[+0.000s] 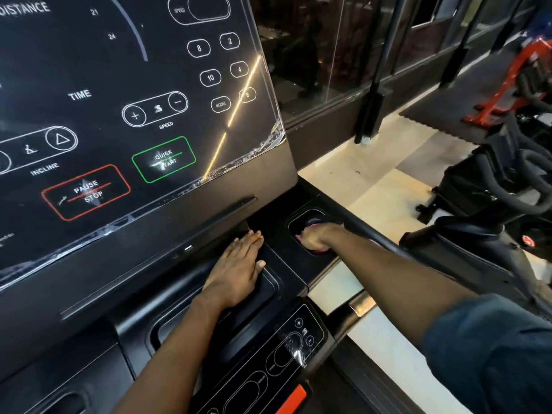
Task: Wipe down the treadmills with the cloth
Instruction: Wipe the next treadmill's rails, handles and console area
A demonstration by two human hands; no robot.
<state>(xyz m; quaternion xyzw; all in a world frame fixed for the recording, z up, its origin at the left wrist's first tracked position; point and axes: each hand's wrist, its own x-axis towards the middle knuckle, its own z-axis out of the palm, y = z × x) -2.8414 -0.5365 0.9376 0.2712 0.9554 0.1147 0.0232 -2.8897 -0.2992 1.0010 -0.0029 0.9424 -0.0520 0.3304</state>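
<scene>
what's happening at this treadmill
A person is wiping a treadmill. Their right hand grips a pink cloth down inside the cup holder, while the left hand rests flat on the tray beside it. The touch panel above shows cracks along its lower edge.

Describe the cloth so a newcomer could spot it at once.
Find the treadmill console with its cracked lower right corner. Below that corner a cup holder is sunk into the black deck, with the right hand inside. The cloth is the pink scrap showing round that hand, the only pink thing there.
</scene>
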